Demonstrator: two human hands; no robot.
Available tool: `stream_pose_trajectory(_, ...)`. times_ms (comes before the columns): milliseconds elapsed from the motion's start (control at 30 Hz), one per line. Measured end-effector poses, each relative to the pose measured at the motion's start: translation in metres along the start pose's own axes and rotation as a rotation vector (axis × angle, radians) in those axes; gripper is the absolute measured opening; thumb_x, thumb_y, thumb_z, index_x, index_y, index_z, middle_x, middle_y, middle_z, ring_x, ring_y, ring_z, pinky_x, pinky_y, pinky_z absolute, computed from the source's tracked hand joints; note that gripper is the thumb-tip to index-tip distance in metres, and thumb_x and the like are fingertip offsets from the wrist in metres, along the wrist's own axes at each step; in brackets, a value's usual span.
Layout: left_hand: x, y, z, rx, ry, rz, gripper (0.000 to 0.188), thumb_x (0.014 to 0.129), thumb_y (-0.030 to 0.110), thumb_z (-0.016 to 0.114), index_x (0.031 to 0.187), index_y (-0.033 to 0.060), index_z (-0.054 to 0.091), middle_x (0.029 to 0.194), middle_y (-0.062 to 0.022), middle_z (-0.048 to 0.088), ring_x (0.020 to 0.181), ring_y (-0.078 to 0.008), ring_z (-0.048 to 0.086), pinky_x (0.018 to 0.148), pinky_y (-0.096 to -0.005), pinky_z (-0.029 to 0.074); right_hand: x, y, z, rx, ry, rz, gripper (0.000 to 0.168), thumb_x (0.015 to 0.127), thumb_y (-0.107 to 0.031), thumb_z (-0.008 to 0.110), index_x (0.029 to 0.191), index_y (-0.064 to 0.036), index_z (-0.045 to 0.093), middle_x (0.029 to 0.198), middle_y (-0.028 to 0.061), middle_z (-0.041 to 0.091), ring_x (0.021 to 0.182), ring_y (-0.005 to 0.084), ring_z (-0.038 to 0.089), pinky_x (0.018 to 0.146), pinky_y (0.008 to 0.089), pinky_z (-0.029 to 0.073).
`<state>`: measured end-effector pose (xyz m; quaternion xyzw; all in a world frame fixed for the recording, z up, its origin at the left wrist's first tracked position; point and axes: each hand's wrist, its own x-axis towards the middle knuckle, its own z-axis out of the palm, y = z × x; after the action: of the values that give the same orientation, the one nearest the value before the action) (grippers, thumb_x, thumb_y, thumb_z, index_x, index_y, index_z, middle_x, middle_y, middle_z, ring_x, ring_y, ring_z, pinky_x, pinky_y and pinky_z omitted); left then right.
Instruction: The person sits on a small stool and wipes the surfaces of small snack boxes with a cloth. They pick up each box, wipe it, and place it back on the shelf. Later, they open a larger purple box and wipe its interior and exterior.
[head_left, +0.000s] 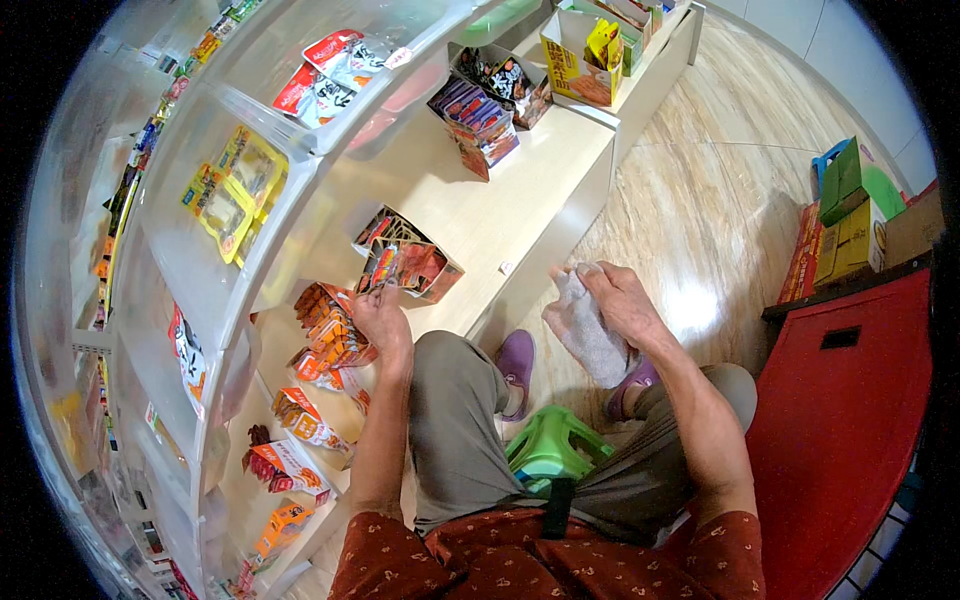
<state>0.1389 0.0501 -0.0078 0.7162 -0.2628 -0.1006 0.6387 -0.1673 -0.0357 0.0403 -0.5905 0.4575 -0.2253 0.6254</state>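
My left hand (381, 319) grips the near edge of an open cardboard display box of snack packets (411, 262) on the pale wooden shelf (525, 187). Just below that hand stands a box of orange snack packets (330, 326). My right hand (619, 296) holds a crumpled grey-white cloth (589, 330) over the floor, between my knees and the shelf's front edge. Farther along the shelf are a box of purple packets (476, 112) and a box of black packets (517, 82). A yellow display box (581, 64) stands beyond them.
Clear plastic bins (300, 161) with bagged snacks overhang the shelf at the left. More snack boxes (289, 469) stand at lower left. A green plastic stool (551, 442) is beneath me. At the right are a red cabinet (840, 405) and stacked cartons (847, 240).
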Motion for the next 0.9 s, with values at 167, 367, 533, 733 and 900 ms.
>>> stream_pose_trajectory(167,0.008,-0.018,0.0,-0.029,-0.051,0.048,0.011,0.074,0.002,0.06,0.082,-0.0006,0.053,0.07,-0.0035,0.058,0.054,-0.0086,0.052,0.045,-0.0201,0.041,0.001,0.002,0.002,0.042,-0.037,0.003,0.037,0.09,-0.026,0.04,0.104,0.0,0.062,0.082,0.0108,0.064,0.071,0.0171,0.059,0.067,0.0299,0.047)
stream_pose_trajectory(367,0.01,-0.019,0.009,0.067,-0.101,-0.198,0.014,0.076,0.005,0.059,0.088,0.0006,0.053,0.066,-0.0049,0.058,0.049,-0.011,0.053,0.036,-0.0225,0.039,-0.004,-0.005,-0.001,-0.11,-0.028,0.019,0.038,0.09,-0.03,0.041,0.104,-0.004,0.063,0.086,0.0125,0.064,0.075,0.0205,0.059,0.07,0.0322,0.047)
stream_pose_trajectory(533,0.017,-0.024,0.002,0.099,-0.103,-0.301,0.02,0.076,0.004,0.057,0.095,-0.0006,0.053,0.077,-0.0091,0.059,0.051,-0.0131,0.056,0.034,-0.0241,0.039,0.001,0.0,0.002,-0.133,-0.048,-0.014,0.038,0.089,-0.031,0.041,0.104,-0.005,0.064,0.086,0.013,0.064,0.077,0.0219,0.059,0.072,0.0327,0.046)
stream_pose_trajectory(733,-0.002,0.0,-0.003,0.589,-0.097,0.352,0.031,0.075,-0.002,0.055,0.106,-0.0042,0.051,0.107,-0.016,0.052,0.074,-0.0183,0.06,0.064,-0.0265,0.049,0.007,0.014,0.004,0.098,-0.078,0.052,0.038,0.091,-0.032,0.042,0.102,-0.001,0.061,0.084,0.0099,0.063,0.075,0.0172,0.059,0.069,0.0315,0.047)
stream_pose_trajectory(900,-0.014,0.045,0.032,0.415,-0.267,0.421,0.031,0.077,-0.001,0.055,0.108,-0.0011,0.051,0.096,-0.0132,0.055,0.072,-0.0161,0.056,0.064,-0.0264,0.046,0.024,0.026,-0.001,0.696,-0.103,0.161,0.038,0.091,-0.034,0.042,0.1,0.0,0.057,0.085,0.0076,0.062,0.077,0.0166,0.06,0.071,0.0309,0.049)
